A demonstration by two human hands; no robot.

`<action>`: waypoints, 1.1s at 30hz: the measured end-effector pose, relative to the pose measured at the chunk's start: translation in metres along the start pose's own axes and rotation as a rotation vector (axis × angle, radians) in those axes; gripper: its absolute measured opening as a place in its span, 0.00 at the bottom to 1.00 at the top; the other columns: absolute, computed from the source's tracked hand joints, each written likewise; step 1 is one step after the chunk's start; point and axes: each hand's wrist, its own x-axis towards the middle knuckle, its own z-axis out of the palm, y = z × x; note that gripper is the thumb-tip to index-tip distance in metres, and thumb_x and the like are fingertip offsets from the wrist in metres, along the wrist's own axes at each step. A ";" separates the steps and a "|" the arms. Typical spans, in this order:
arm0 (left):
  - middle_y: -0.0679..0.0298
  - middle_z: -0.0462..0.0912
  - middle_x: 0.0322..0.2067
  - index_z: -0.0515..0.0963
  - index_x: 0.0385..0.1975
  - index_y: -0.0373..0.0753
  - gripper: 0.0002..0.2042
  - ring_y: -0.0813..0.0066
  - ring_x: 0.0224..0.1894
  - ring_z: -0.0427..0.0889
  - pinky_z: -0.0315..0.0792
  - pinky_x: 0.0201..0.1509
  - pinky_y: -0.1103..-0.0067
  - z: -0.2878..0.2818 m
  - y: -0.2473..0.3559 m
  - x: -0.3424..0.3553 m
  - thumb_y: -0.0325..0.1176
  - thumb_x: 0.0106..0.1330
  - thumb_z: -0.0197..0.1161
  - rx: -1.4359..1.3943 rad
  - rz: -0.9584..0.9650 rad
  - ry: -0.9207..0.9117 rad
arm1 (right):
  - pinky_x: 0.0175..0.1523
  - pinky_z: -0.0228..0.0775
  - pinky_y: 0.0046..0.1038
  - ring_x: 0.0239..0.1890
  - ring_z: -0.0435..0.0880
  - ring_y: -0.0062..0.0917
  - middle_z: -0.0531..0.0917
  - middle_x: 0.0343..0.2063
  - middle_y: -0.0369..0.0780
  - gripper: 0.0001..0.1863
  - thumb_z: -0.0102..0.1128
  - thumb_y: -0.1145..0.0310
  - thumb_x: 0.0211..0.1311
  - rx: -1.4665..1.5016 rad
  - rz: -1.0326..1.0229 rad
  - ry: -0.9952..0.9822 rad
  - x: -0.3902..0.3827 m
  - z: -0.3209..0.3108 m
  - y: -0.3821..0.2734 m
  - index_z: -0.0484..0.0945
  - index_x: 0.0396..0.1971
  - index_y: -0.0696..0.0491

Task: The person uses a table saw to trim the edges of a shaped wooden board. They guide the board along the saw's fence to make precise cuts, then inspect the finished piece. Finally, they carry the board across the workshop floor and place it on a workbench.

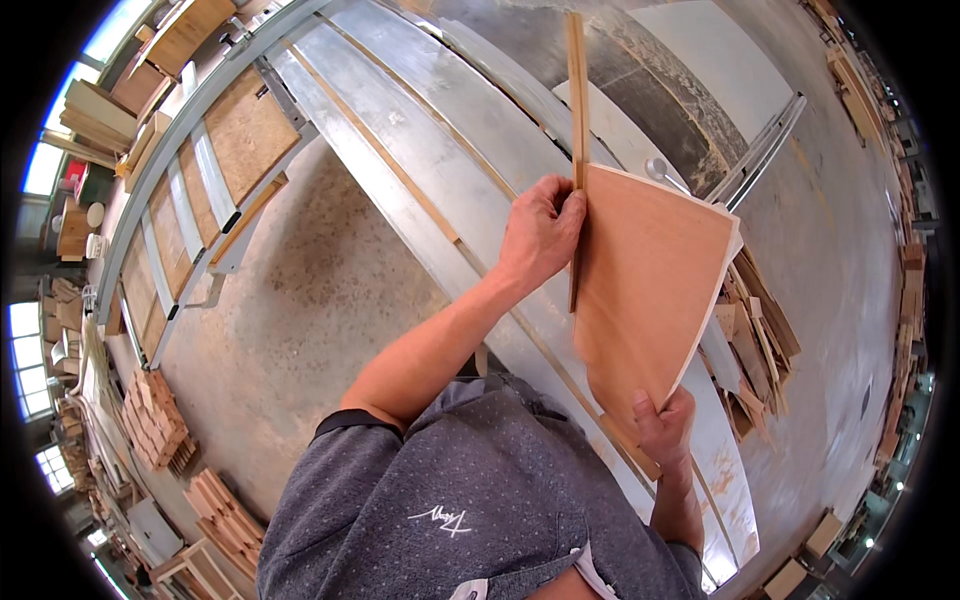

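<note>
My left hand (545, 225) is closed, with fingers and thumb pinching a narrow wooden strip (577, 95). The strip runs along the left edge of a reddish-brown plywood panel (655, 270), and its far end sticks out past the panel. My right hand (665, 425) grips the panel's near edge, thumb on top and fingers mostly hidden beneath. The panel is held tilted over a long grey metal machine table (400, 120). Whether the panel touches the table, I cannot tell.
At left stands a metal frame (175, 140) with wooden boards in it. Offcuts (765, 340) are heaped right of the table. Stacked wooden pieces (155, 420) sit on the floor at lower left. A metal rail (770, 150) juts out at far right.
</note>
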 end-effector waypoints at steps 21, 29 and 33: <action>0.55 0.81 0.53 0.68 0.62 0.30 0.23 0.65 0.50 0.84 0.82 0.54 0.69 0.037 -0.081 -0.048 0.31 0.70 0.64 -0.212 -0.343 -0.612 | 0.64 0.72 0.44 0.59 0.78 0.51 0.78 0.58 0.56 0.31 0.58 0.81 0.59 -0.642 -0.270 0.065 0.046 0.025 0.089 0.68 0.66 0.64; 0.51 0.78 0.53 0.65 0.59 0.28 0.19 0.61 0.49 0.86 0.86 0.52 0.66 0.075 -0.167 -0.053 0.26 0.72 0.57 -0.467 -0.747 -0.399 | 0.73 0.59 0.48 0.72 0.61 0.51 0.66 0.69 0.52 0.44 0.74 0.68 0.53 -0.841 -0.100 0.064 0.054 0.057 0.136 0.64 0.71 0.56; 0.50 0.80 0.49 0.67 0.55 0.26 0.15 0.60 0.47 0.86 0.86 0.52 0.66 0.081 -0.176 -0.041 0.26 0.73 0.55 -0.461 -0.799 -0.145 | 0.76 0.53 0.51 0.76 0.52 0.53 0.61 0.71 0.56 0.57 0.81 0.54 0.48 -0.813 0.316 0.111 0.044 0.043 0.130 0.56 0.75 0.51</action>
